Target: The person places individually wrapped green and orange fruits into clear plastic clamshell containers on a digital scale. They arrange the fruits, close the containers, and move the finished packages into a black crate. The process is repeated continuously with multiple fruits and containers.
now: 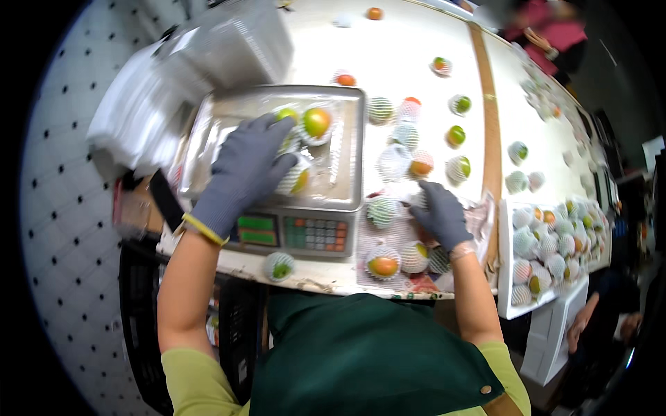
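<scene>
My left hand (pixel 243 163), in a grey glove with a yellow cuff, reaches over a clear plastic tray on the metal pan of a weighing scale (pixel 354 173). Its thumb and fingers close round a netted fruit (pixel 291 143), mostly hidden. In the tray beside it lie a green-orange fruit (pixel 317 123) and another netted one (pixel 297 179). My right hand (pixel 444 216), gloved in grey, is right of the scale, fingers curled on a netted fruit (pixel 419 200) of which little shows. Around it on a cloth sit a netted green fruit (pixel 382 211) and an orange one (pixel 383 265).
Stacked clear plastic trays (pixel 236 48) stand left behind the scale. Netted and bare fruit (pixel 456 136) dot the white table. A brown strip (pixel 488 125) crosses it. At right is a white crate (pixel 505 277) of netted fruit. Other people are at the far and right edges.
</scene>
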`<act>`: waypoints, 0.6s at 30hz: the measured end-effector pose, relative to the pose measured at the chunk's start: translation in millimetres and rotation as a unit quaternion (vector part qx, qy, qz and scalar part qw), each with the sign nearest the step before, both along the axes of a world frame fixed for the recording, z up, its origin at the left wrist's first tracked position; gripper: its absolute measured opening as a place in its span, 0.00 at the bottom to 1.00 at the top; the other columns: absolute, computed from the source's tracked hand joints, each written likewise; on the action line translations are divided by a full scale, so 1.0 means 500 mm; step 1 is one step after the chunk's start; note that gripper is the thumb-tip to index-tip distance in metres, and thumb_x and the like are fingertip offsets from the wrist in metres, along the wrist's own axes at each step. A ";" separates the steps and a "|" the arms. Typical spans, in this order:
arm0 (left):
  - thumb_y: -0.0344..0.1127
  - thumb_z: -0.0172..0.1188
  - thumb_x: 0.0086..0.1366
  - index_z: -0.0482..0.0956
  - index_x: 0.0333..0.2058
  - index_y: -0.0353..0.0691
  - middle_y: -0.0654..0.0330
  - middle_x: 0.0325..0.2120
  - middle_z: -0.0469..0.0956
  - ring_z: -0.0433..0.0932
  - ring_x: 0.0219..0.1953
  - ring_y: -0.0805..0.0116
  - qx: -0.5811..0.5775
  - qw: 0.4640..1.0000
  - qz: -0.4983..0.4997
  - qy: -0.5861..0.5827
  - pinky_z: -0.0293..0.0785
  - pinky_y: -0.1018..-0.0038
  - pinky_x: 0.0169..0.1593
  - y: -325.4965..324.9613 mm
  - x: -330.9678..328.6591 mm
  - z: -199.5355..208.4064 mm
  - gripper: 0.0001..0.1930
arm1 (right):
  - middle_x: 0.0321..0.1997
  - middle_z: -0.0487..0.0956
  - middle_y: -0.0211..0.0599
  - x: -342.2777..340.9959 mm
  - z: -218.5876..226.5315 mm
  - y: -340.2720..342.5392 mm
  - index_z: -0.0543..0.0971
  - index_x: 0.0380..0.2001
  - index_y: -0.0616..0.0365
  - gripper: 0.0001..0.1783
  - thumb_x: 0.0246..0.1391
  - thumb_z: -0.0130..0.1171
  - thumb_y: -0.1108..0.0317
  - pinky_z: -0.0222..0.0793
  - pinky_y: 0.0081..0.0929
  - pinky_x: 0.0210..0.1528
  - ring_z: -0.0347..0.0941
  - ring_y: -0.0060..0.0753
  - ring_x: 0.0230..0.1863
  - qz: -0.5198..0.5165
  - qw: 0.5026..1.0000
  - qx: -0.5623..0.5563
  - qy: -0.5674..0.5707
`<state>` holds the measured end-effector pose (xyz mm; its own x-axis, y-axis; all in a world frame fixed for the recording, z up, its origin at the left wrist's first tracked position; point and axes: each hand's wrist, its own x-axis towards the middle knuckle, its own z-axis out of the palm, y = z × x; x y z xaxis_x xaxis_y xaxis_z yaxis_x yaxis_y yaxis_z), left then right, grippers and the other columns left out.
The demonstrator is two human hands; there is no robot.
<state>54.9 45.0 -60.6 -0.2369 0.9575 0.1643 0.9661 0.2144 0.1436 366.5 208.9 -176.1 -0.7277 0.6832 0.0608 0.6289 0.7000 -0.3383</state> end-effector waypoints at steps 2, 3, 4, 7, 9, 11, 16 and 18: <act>0.41 0.61 0.57 0.69 0.54 0.42 0.50 0.47 0.72 0.71 0.48 0.52 -0.016 0.999 0.014 0.024 0.69 0.61 0.50 0.012 0.020 0.016 0.26 | 0.42 0.77 0.43 0.000 0.033 -0.008 0.71 0.52 0.53 0.31 0.45 0.65 0.55 0.70 0.40 0.46 0.75 0.46 0.42 0.002 0.998 -0.028 -0.050; 0.41 0.61 0.57 0.69 0.54 0.42 0.50 0.45 0.72 0.71 0.47 0.53 -0.026 0.999 0.021 0.025 0.69 0.61 0.50 0.014 0.023 0.019 0.26 | 0.40 0.78 0.43 0.000 0.052 -0.010 0.72 0.51 0.52 0.29 0.46 0.65 0.55 0.70 0.40 0.46 0.75 0.45 0.42 -0.018 0.994 -0.099 -0.044; 0.41 0.62 0.57 0.70 0.53 0.41 0.50 0.44 0.72 0.71 0.46 0.53 -0.036 0.999 0.029 0.027 0.69 0.62 0.49 0.016 0.024 0.020 0.26 | 0.40 0.78 0.43 0.008 0.047 -0.001 0.73 0.51 0.53 0.28 0.47 0.65 0.55 0.70 0.39 0.46 0.75 0.46 0.42 -0.029 0.994 -0.104 -0.005; 0.42 0.67 0.51 0.71 0.49 0.40 0.51 0.40 0.72 0.72 0.45 0.53 -0.034 0.998 0.024 -0.041 0.69 0.63 0.48 0.019 0.012 0.030 0.27 | 0.40 0.78 0.45 0.012 0.045 0.028 0.74 0.50 0.54 0.27 0.48 0.65 0.56 0.71 0.38 0.47 0.75 0.47 0.43 -0.070 0.990 -0.099 0.069; 0.40 0.70 0.46 0.71 0.46 0.40 0.51 0.42 0.73 0.73 0.46 0.52 -0.045 0.994 0.030 -0.092 0.69 0.63 0.49 0.019 0.012 0.038 0.28 | 0.43 0.78 0.46 0.009 0.026 0.072 0.73 0.50 0.56 0.27 0.47 0.65 0.59 0.70 0.39 0.48 0.75 0.47 0.44 -0.061 0.993 -0.027 0.097; 0.39 0.71 0.46 0.70 0.47 0.40 0.51 0.44 0.73 0.73 0.48 0.52 -0.054 0.988 0.024 -0.140 0.70 0.63 0.50 0.009 0.019 0.046 0.29 | 0.45 0.77 0.47 -0.013 0.027 0.099 0.73 0.50 0.57 0.27 0.46 0.65 0.60 0.70 0.39 0.48 0.74 0.48 0.46 -0.071 0.992 0.019 0.104; 0.36 0.73 0.44 0.67 0.52 0.37 0.51 0.48 0.74 0.75 0.49 0.52 0.071 0.995 0.008 -0.075 0.71 0.64 0.52 -0.004 0.021 0.045 0.36 | 0.48 0.75 0.48 -0.076 0.033 0.133 0.72 0.52 0.58 0.31 0.43 0.67 0.59 0.69 0.37 0.51 0.73 0.47 0.48 -0.050 0.997 -0.055 -0.034; 0.37 0.73 0.45 0.67 0.53 0.38 0.50 0.48 0.72 0.73 0.50 0.52 0.138 0.982 -0.030 -0.124 0.70 0.63 0.54 0.001 0.073 0.042 0.37 | 0.46 0.75 0.47 -0.067 0.014 0.148 0.71 0.52 0.58 0.31 0.44 0.66 0.60 0.70 0.37 0.49 0.74 0.45 0.46 -0.085 0.994 -0.075 0.008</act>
